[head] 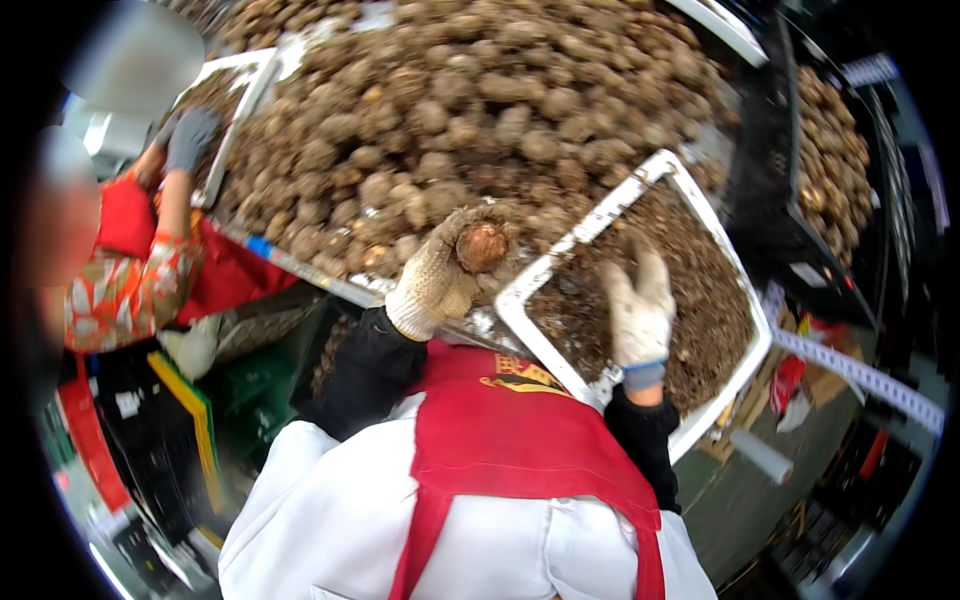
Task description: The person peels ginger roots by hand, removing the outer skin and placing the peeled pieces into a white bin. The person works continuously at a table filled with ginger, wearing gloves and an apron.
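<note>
My left hand (442, 277), in a cream knit work glove, holds one round reddish-brown tuber (482, 247), likely a taro corm. It is over the near edge of a large heap of brown, fibrous tubers (450, 97). To its right stands a white foam box (551, 262) with dirty rims, tilted in my view and filled with loose brown peelings and soil (712, 292). Above these peelings my right hand (639, 307), also gloved, has its fingers apart and nothing visible in them. Its fingertips are blurred, and I cannot tell whether they touch the peelings.
A co-worker's grey-gloved hand (193, 139) is over another white box (238, 124) at the left. Right of the heap stands a black crate (765, 135), with more tubers (829, 165) beyond. Black crates (150, 435) are at lower left. A white roll (761, 455) lies lower right.
</note>
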Tool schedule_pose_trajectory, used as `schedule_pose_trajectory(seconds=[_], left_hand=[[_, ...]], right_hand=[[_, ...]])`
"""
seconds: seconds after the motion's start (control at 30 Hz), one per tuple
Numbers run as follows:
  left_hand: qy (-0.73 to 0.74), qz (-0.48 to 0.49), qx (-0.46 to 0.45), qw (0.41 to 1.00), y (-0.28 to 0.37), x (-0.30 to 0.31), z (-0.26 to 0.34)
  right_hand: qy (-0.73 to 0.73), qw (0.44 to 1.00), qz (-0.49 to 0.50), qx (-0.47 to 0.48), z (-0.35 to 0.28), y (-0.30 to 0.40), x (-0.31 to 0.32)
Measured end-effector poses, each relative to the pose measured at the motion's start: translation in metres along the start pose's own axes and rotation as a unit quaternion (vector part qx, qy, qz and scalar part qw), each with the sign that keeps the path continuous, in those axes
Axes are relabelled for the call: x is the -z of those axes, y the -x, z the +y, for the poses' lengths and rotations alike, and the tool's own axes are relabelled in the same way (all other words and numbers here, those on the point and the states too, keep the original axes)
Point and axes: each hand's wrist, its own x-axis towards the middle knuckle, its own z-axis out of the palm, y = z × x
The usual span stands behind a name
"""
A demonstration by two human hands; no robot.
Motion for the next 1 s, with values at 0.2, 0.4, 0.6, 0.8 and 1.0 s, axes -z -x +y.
schedule_pose_trajectory(seconds=[0.2, 0.4, 0.6, 0.8, 1.0], left_hand=[[0.015, 0.297, -0.185, 0.937, 0.114, 0.099, 0.049], [-0.098, 0.557, -0.214, 0.797, 0.138, 0.195, 0.013], [-0.078, 0.572, -0.292, 0.762, 0.087, 0.251, -0.021], [-0.044, 0.547, -0.190, 0.814, 0.113, 0.190, -0.002], [0.210, 0.502, -0.163, 0.823, 0.104, 0.240, -0.009]], right_hand=[[-0.014, 0.998, -0.042, -0.040, 0.032, 0.020, 0.015], [-0.036, 0.993, -0.114, 0.002, 0.016, 0.025, -0.006], [-0.029, 0.988, -0.148, 0.038, 0.003, 0.024, -0.013], [-0.037, 0.987, -0.155, -0.004, 0.003, 0.032, -0.010], [-0.044, 0.980, -0.191, 0.025, 0.001, 0.032, -0.019]])
